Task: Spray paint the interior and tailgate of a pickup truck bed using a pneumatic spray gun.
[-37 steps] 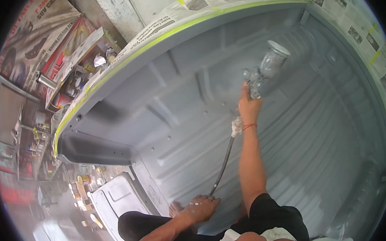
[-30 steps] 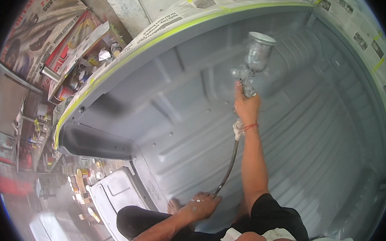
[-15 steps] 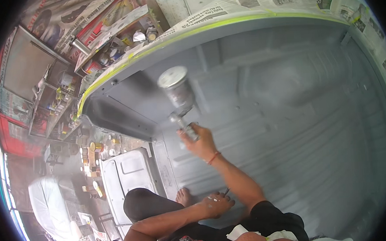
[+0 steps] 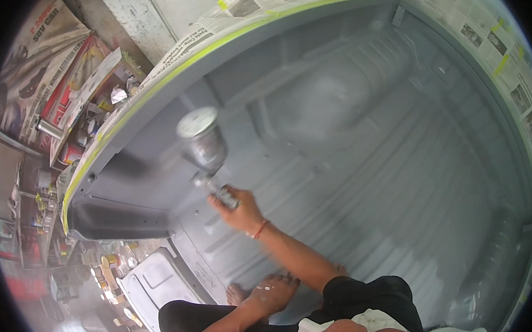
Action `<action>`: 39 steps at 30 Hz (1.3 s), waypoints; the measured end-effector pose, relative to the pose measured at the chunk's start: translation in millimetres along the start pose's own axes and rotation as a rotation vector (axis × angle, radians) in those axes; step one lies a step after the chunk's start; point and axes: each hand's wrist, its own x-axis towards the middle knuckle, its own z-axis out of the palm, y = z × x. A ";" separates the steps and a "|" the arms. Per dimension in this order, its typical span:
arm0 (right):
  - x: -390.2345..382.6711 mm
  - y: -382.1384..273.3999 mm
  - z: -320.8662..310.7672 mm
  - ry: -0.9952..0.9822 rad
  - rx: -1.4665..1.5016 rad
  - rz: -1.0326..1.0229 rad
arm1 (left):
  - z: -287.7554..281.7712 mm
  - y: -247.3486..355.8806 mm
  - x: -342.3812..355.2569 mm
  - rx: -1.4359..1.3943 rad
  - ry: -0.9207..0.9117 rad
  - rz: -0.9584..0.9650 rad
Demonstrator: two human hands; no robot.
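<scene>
My right hand (image 4: pixel 235 207) grips a silver spray gun (image 4: pixel 216 190) with a metal cup (image 4: pixel 203 142) on top, held over the grey truck bed (image 4: pixel 364 178) toward its left side wall, slightly blurred. My left hand (image 4: pixel 274 293), spotted with pale paint, is low in front of me beside my right forearm, its fingers curled round the air hose, which is mostly hidden by that forearm. My bare foot (image 4: pixel 236 292) shows on the bed floor behind the left hand.
Newspaper (image 4: pixel 471 32) and yellow tape (image 4: pixel 222 42) mask the bed's rim. A cluttered shelf (image 4: pixel 85 98) and a poster (image 4: pixel 32 71) stand beyond it at upper left. A lowered grey tailgate (image 4: pixel 151 282) is at lower left, with several cans (image 4: pixel 110 261) on the floor beside it.
My right hand and spray gun have swept from the upper right leftward and down. The view swung and shifted back. My left hand stays low, gripping the hose.
</scene>
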 end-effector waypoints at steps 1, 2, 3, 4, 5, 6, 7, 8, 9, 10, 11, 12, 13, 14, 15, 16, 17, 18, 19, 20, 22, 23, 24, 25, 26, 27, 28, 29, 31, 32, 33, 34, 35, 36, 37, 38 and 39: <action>7.5 3.4 -17.6 0.072 -0.021 0.012 | -1.1 0.7 1.7 -0.004 -0.029 0.002; 12.6 7.0 -35.8 0.166 -0.063 0.002 | -1.8 1.9 2.5 -0.020 -0.029 -0.022; 18.9 11.0 -54.3 0.261 -0.085 -0.018 | -3.2 1.9 3.4 -0.015 -0.003 -0.037; 25.1 15.7 -71.9 0.335 -0.110 -0.010 | -4.0 2.5 4.0 -0.025 -0.030 -0.046; 29.9 21.0 -88.4 0.415 -0.124 -0.027 | -4.3 2.8 4.4 -0.045 -0.004 -0.042; 32.6 27.1 -105.6 0.469 -0.151 0.015 | -4.7 3.1 4.5 -0.047 0.021 -0.038; 35.1 32.7 -122.4 0.536 -0.177 0.003 | -4.7 3.1 5.0 -0.067 0.019 -0.047; 39.1 37.8 -137.0 0.602 -0.218 0.033 | -4.6 2.9 5.4 -0.063 0.025 -0.024; 41.3 42.4 -149.8 0.683 -0.255 0.048 | -4.2 3.0 6.1 -0.050 0.083 0.016; 40.4 46.4 -161.6 0.749 -0.237 0.024 | -3.4 3.0 6.9 -0.064 0.030 -0.003; 39.6 50.2 -170.9 0.834 -0.229 0.014 | -2.8 2.9 7.9 -0.045 0.035 0.003; 37.7 54.2 -177.9 0.822 -0.222 0.017 | -1.9 3.1 8.9 -0.016 0.071 0.016; 35.3 57.8 -184.5 0.882 -0.190 0.064 | -0.8 3.5 10.1 -0.031 0.037 0.007; 33.2 61.3 -189.1 0.937 -0.166 0.042 | 0.1 4.0 11.5 -0.016 0.054 0.010; 31.2 65.1 -190.5 0.935 -0.162 0.118 | 1.2 5.3 12.3 0.006 0.080 0.021; 29.9 68.2 -190.4 0.932 -0.113 0.112 | 1.7 6.0 13.0 -0.012 0.071 0.009; 27.7 70.7 -188.8 0.929 -0.089 0.109 | 1.5 6.5 14.5 -0.009 0.049 0.017; 26.4 72.6 -186.2 0.926 -0.065 0.106 | 1.0 6.8 14.9 0.002 0.066 0.029; 24.3 73.4 -181.2 0.881 -0.116 0.109 | 0.0 8.3 15.1 -0.011 0.028 0.022; 22.1 73.5 -174.4 0.834 -0.166 0.111 | -1.0 9.1 14.8 -0.027 0.068 0.027; 17.9 70.3 -158.2 0.759 -0.202 0.075 | -4.2 10.3 13.5 -0.044 0.111 0.025; 15.1 68.2 -148.3 0.691 -0.234 -0.011 | -5.5 10.6 12.7 -0.066 0.016 -0.009; 13.2 65.6 -137.6 0.677 -0.233 0.039 | -6.6 10.9 12.0 -0.076 -0.024 -0.037; 10.5 63.2 -125.4 0.587 -0.215 0.053 | -7.1 10.8 10.4 -0.094 -0.076 -0.060; 6.7 61.3 -113.9 0.497 -0.200 0.034 | -7.3 10.5 9.3 -0.093 -0.008 -0.041; 2.9 59.7 -102.3 0.470 -0.184 0.069 | -6.9 10.1 8.0 -0.072 0.051 -0.028; -1.0 58.4 -88.9 0.406 -0.181 0.065 | -6.3 9.7 6.7 -0.098 0.068 -0.057; -4.1 57.0 -73.2 0.347 -0.179 0.052 | -5.8 8.7 7.3 -0.127 -0.018 -0.064; -11.3 52.7 -49.2 0.210 -0.154 0.066 | -4.5 9.3 5.1 -0.179 -0.092 -0.127; -14.6 50.0 -37.0 0.143 -0.189 0.073 | -4.5 8.9 4.6 -0.157 -0.019 -0.085; -19.0 46.6 -22.9 0.089 -0.145 0.067 | -4.6 9.3 3.2 -0.116 0.026 -0.060; -23.2 42.8 -12.1 0.026 -0.160 0.018 | -4.8 9.5 1.4 -0.139 0.062 -0.070; -25.3 38.6 -4.1 -0.029 -0.178 -0.037 | -5.6 9.2 1.1 -0.150 0.006 -0.088; -28.5 34.4 4.3 -0.050 -0.171 -0.044 | -6.3 9.2 -0.3 -0.148 -0.016 -0.097; -32.4 30.9 14.1 -0.112 -0.173 -0.079 | -6.7 8.2 -2.4 -0.169 -0.042 -0.118; -36.1 27.6 24.0 -0.167 -0.176 -0.108 | -6.9 7.5 -4.4 -0.160 -0.024 -0.098; -40.2 24.8 35.1 -0.191 -0.173 -0.150 | -6.4 6.5 -7.3 -0.152 0.023 -0.085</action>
